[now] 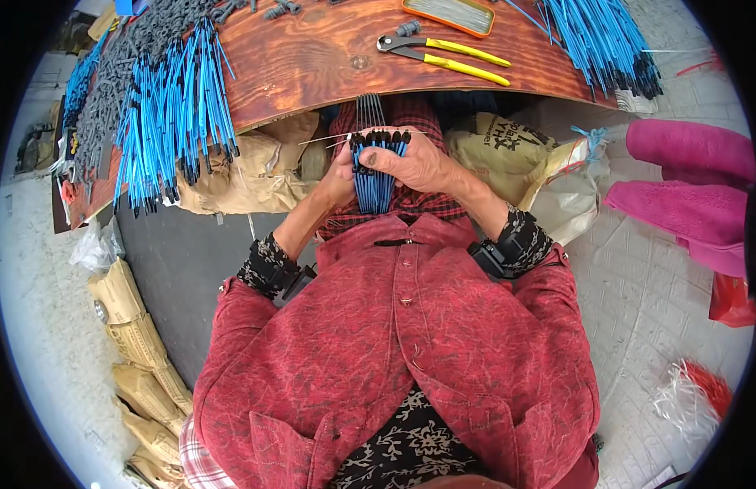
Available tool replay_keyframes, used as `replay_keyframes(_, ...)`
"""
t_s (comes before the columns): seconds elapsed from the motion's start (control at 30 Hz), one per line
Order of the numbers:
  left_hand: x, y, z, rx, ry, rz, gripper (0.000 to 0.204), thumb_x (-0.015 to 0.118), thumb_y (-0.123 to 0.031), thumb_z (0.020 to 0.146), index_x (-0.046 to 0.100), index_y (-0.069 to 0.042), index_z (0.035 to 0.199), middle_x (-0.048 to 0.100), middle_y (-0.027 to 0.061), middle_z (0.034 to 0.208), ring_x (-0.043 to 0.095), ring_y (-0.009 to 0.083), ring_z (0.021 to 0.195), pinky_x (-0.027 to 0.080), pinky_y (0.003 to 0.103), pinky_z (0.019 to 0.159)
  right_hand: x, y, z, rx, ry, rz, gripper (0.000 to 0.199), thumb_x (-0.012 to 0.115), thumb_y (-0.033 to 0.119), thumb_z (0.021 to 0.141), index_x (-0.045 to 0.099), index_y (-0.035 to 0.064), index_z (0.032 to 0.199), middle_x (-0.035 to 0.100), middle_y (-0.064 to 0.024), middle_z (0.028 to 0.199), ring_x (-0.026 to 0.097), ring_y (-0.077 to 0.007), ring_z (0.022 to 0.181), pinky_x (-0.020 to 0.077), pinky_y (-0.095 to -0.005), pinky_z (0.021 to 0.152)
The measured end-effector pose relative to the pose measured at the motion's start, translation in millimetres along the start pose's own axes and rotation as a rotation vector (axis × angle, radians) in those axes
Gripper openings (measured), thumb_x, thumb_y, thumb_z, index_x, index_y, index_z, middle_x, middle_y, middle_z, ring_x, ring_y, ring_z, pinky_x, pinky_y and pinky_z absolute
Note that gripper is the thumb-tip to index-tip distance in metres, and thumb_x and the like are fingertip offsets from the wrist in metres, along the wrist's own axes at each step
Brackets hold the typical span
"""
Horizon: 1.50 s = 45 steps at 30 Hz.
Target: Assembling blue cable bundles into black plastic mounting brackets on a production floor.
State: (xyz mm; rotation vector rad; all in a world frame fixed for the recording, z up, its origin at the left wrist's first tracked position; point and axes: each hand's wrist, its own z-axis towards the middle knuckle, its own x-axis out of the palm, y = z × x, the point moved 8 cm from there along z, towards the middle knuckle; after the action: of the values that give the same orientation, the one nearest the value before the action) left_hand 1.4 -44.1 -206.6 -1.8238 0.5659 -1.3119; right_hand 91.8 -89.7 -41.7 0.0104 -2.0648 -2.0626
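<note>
Right hand (418, 167): closing around a bundle of blue rods (375, 175) from the person's right side, thumb pressing across the black caps at the top, fingers wrapping behind.
Left hand (339, 179): gripping the same bundle from the left side, mostly hiding behind it; palm and fingers are pressing against the rods.
Bundle of blue rods: standing nearly upright between the two hands, just above the lap, black-capped ends pointing toward the table edge; thin bare metal wires are sticking out above the caps and to the left.
Wooden table (312, 57): lying just beyond the hands, its reddish-brown edge bending across the upper view.
Loose blue rods, left pile (170, 106): spreading over the table's left part, ends hanging over the edge, well apart from the hands.
Loose blue rods, right pile (606, 41): lying on the table's far right corner.
Yellow-handled cutters (447, 55): resting on the table beyond the hands, untouched.
Orange tray (449, 14): sitting at the table's far edge near the cutters.
</note>
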Motion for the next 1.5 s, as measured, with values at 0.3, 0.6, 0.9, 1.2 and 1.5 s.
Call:
replay_keyframes(0.3, 9, -15, -11, -0.033, -0.041, 0.311, 0.094, 0.061, -0.072, 0.081, 0.035, -0.01, 0.146, 0.051, 0.0044, 0.137, 0.05, 0.0158, 0.127, 0.043, 0.038, 0.109, 9, -7, -5, -0.106, 0.016, 0.158, 0.044, 0.059, 0.038, 0.102, 0.068, -0.002, 0.117, 0.073, -0.008, 0.101, 0.067, -0.0143, 0.095, 0.0539, -0.0293, 0.087)
replay_keyframes(0.6, 24, -32, -18, -0.154, -0.143, 0.177, 0.067, 0.059, -0.049, 0.099, 0.033, -0.011, 0.148, 0.048, 0.0043, 0.138, 0.052, 0.017, 0.125, 0.044, 0.037, 0.107, 11, -14, -4, -0.09, 0.006, 0.179, 0.043, 0.06, 0.041, 0.101, 0.068, 0.0006, 0.113, 0.071, -0.0037, 0.097, 0.064, -0.0105, 0.092, 0.0532, -0.0284, 0.082)
replay_keyframes(0.9, 42, -125, -59, -0.107, -0.087, 0.474, 0.071, 0.05, -0.054, 0.1, 0.047, 0.001, 0.145, 0.058, 0.0103, 0.13, 0.055, 0.0219, 0.123, 0.035, 0.037, 0.111, 3, -11, -2, -0.125, 0.009, 0.289, 0.044, 0.059, 0.04, 0.102, 0.066, -0.001, 0.113, 0.071, -0.0079, 0.095, 0.068, -0.0175, 0.095, 0.0554, -0.0327, 0.086)
replay_keyframes(1.2, 111, -161, -34, 0.208, -0.029, 0.625, 0.073, 0.073, -0.036, 0.09, 0.044, -0.001, 0.148, 0.058, 0.0078, 0.13, 0.057, 0.0158, 0.115, 0.046, 0.031, 0.1, 6, -21, 4, -0.069, 0.014, 0.168, 0.046, 0.062, 0.042, 0.1, 0.063, 0.0018, 0.122, 0.067, -0.0039, 0.101, 0.065, -0.0132, 0.091, 0.0537, -0.0285, 0.081)
replay_keyframes(1.5, 130, -172, -2, 0.203, 0.257, 0.859, 0.045, 0.053, -0.041, 0.103, 0.068, -0.004, 0.124, 0.063, 0.0113, 0.134, 0.058, 0.0225, 0.122, 0.043, 0.038, 0.106, 9, -13, 2, -0.162, -0.005, 0.113, 0.035, 0.065, 0.035, 0.099, 0.067, 0.0032, 0.114, 0.067, -0.0014, 0.099, 0.062, -0.0099, 0.098, 0.0521, -0.0275, 0.085)
